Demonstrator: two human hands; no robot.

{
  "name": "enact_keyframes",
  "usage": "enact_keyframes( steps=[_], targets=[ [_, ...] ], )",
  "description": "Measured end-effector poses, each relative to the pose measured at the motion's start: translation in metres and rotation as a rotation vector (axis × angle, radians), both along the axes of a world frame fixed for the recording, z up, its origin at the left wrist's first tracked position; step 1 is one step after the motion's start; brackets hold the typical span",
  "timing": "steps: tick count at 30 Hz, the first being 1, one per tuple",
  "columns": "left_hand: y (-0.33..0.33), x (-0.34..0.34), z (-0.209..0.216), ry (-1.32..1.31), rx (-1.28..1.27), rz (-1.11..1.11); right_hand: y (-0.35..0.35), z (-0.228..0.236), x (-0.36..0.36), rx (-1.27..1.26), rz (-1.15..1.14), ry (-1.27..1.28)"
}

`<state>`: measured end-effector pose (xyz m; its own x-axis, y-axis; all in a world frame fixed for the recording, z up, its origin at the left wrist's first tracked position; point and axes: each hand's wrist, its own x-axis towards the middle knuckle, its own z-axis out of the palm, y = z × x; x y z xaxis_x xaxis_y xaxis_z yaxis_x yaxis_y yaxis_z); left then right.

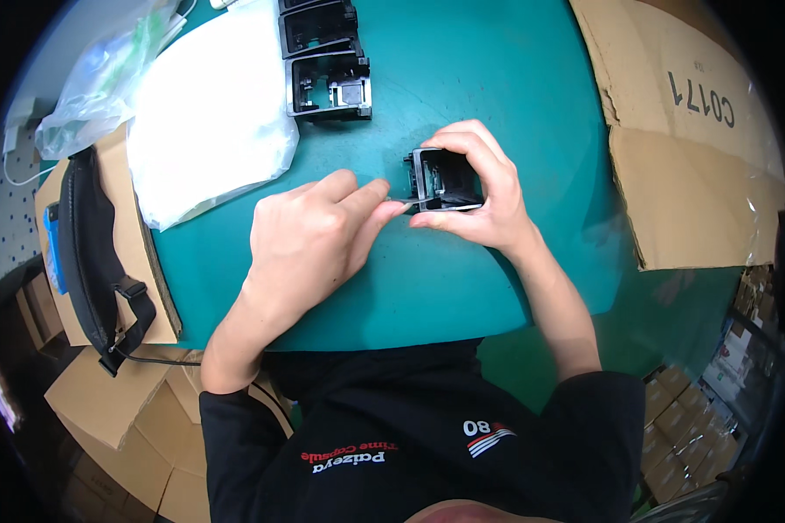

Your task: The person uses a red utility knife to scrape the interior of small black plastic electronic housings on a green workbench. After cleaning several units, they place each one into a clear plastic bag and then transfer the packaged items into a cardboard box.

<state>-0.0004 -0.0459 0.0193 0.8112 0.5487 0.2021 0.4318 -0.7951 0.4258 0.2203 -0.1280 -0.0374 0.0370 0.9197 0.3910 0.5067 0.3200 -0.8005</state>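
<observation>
My right hand (494, 187) grips a black, open, box-shaped plastic housing (452, 180), its fingers over the top edge and the thumb along the bottom edge. The housing's hollow side faces up, and small inner parts show through it. From the left, my left hand (318, 228) pinches a thin greyish piece (403, 201) between thumb and forefinger. That piece reaches to the housing's lower left edge; its kind is too small to make out. Similar black housings (329, 87) stand in a column farther off on the green table mat (410, 296).
A white plastic bag (209, 113) lies left of the housings, with a clear plastic bag (105, 96) beyond. A black strapped pouch (96, 253) rests on cardboard at the left. A large cardboard box (689, 157) covers the right side. An open carton (148, 427) stands below the table's left edge.
</observation>
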Motion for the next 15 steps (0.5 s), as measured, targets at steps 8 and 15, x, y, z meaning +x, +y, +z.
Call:
enact_keyframes(
  steps=[8, 15],
  targets=[
    [-0.0033, -0.0011, -0.0018, 0.022, 0.024, 0.018, 0.0010, -0.0021, -0.0011, 0.029, -0.001, -0.003],
    [-0.0060, -0.0039, -0.0019, 0.000, 0.023, -0.005, 0.0009, -0.0023, -0.0010, 0.034, -0.011, -0.006]
  ],
)
